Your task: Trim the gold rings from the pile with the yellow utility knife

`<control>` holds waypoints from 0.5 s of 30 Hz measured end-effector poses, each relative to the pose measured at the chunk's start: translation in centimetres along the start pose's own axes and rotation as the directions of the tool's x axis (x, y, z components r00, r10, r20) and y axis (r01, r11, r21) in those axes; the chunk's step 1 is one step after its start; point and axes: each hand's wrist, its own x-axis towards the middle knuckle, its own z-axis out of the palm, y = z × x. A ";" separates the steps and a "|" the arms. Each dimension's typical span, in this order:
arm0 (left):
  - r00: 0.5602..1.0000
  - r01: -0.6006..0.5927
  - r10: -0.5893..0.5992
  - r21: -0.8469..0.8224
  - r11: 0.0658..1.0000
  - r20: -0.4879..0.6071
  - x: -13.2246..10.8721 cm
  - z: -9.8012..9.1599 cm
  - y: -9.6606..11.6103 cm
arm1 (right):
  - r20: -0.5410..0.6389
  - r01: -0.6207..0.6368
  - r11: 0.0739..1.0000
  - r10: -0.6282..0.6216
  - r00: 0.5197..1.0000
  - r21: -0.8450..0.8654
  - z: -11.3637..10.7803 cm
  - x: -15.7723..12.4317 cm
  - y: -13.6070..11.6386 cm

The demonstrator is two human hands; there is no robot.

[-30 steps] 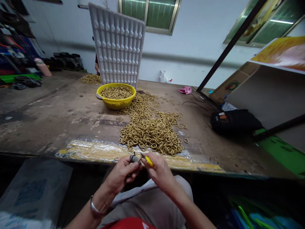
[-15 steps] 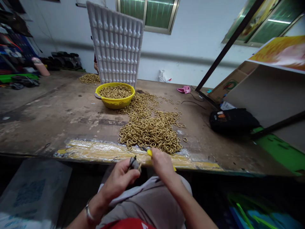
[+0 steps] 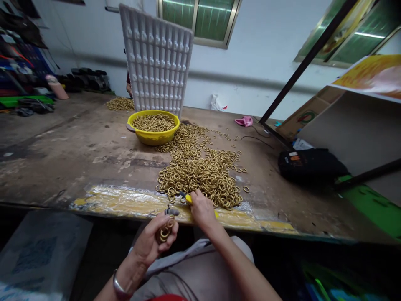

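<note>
My left hand [image 3: 150, 240] is curled around several brass-coloured rings [image 3: 165, 232], palm turned up just in front of the table edge. A grey wrap [image 3: 171, 212] with a dark tie covers a fingertip of this hand. My right hand [image 3: 203, 210] grips a yellow-handled tool [image 3: 188, 199] with a narrow dark tip; its exact kind is unclear. That tip points left, close to the near edge of a large heap of brass-coloured rings [image 3: 200, 173].
Behind the heap, a yellow basin [image 3: 153, 137] is filled with rings. A grey ribbed panel [image 3: 158, 62] stands upright behind it, partly hiding a person [image 3: 128, 85]. A black pouch [image 3: 313, 163] and a slanted dark bar [image 3: 291, 79] are at right. Shiny tape [image 3: 125, 198] covers the front edge.
My left hand has turned palm up, so the rings in it now show. My right hand has shifted slightly left with the yellow-handled tool. The camera view has shifted a little.
</note>
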 end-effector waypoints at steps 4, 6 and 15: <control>0.993 -0.010 0.027 0.143 0.990 -0.118 1.0 -0.2 -0.2 | -0.042 -0.046 0.922 0.067 0.997 0.385 -0.1 -0.2 0.6; 0.976 -0.079 0.134 0.300 0.951 -0.169 1.5 0.0 -0.5 | 0.073 -0.106 0.726 0.077 0.994 0.679 -0.6 -0.4 0.6; 0.830 -0.297 0.553 0.787 0.541 -0.066 1.9 1.5 -0.1 | 0.454 -0.474 -0.101 -0.169 0.875 0.875 -2.8 -2.0 -1.3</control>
